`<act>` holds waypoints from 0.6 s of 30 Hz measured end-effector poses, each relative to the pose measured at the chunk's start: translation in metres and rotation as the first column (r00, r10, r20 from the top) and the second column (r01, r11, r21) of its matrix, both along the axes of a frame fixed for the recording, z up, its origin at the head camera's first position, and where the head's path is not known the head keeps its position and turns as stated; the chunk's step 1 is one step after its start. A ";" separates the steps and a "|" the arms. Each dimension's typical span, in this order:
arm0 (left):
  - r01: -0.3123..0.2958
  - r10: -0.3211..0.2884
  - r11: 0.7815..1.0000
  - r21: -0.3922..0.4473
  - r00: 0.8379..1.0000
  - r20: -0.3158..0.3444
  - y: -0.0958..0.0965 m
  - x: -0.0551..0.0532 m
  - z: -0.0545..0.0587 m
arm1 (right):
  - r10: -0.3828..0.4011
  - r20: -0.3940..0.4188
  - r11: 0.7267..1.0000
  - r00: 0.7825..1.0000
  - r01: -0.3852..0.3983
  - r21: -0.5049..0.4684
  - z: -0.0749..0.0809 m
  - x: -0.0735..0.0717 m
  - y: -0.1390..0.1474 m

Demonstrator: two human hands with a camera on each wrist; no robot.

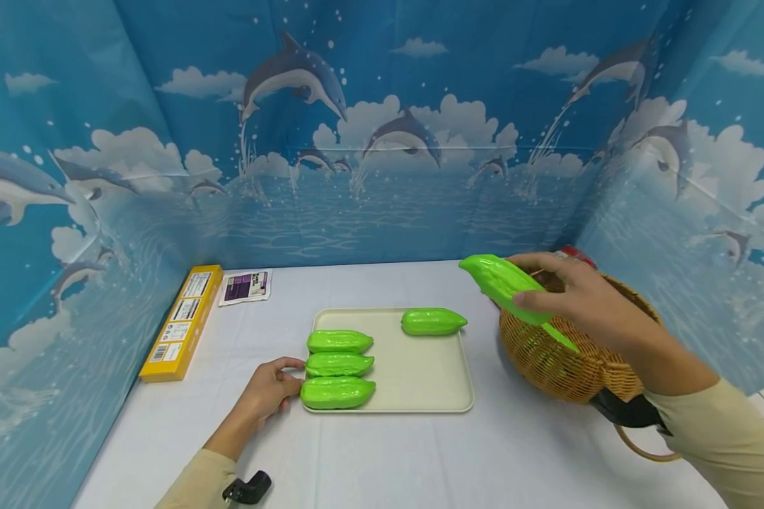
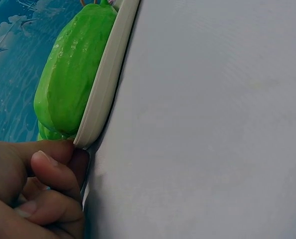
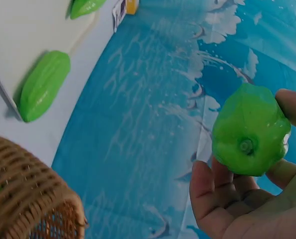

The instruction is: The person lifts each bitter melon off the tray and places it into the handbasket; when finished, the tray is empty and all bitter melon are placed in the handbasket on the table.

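My right hand (image 1: 579, 300) grips a bright green bitter melon (image 1: 499, 283) in the air, beside the near-left rim of the wicker basket (image 1: 547, 364). In the right wrist view the stem end of this melon (image 3: 250, 132) faces the camera, between thumb and fingers. At the left edge of the cream tray (image 1: 420, 382), my left hand (image 1: 270, 389) pinches the rim with bent fingers, the fingertips close to the melon ends. Three bitter melons (image 1: 337, 393) lie in a column along the tray's left side. Another melon (image 1: 433, 322) lies at its far right corner.
Green shows inside the basket, and a red item (image 1: 576, 254) is partly hidden behind the right hand. A yellow box (image 1: 181, 325) and a purple-and-white packet (image 1: 245, 286) lie at the back left. Dolphin-print curtain (image 1: 382, 205) encloses the white table.
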State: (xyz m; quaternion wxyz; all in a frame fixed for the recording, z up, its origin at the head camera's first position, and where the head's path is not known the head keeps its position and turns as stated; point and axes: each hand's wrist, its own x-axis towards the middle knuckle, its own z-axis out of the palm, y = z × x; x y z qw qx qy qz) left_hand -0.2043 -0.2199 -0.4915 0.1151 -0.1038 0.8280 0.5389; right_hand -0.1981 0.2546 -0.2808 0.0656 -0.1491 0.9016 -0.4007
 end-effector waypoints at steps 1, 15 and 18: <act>-0.001 0.001 1.000 -0.001 1.000 -0.001 0.000 0.000 0.000 | 0.001 -0.002 1.000 1.000 -0.001 -0.002 0.002 -0.001 0.003; -0.001 0.001 1.000 -0.015 1.000 -0.009 0.000 0.002 0.001 | -0.024 -0.091 0.995 0.996 0.032 0.090 0.020 -0.019 0.059; 0.002 -0.002 1.000 -0.007 1.000 -0.012 0.000 0.002 0.002 | -0.021 -0.096 0.995 0.995 0.030 0.090 0.024 -0.023 0.070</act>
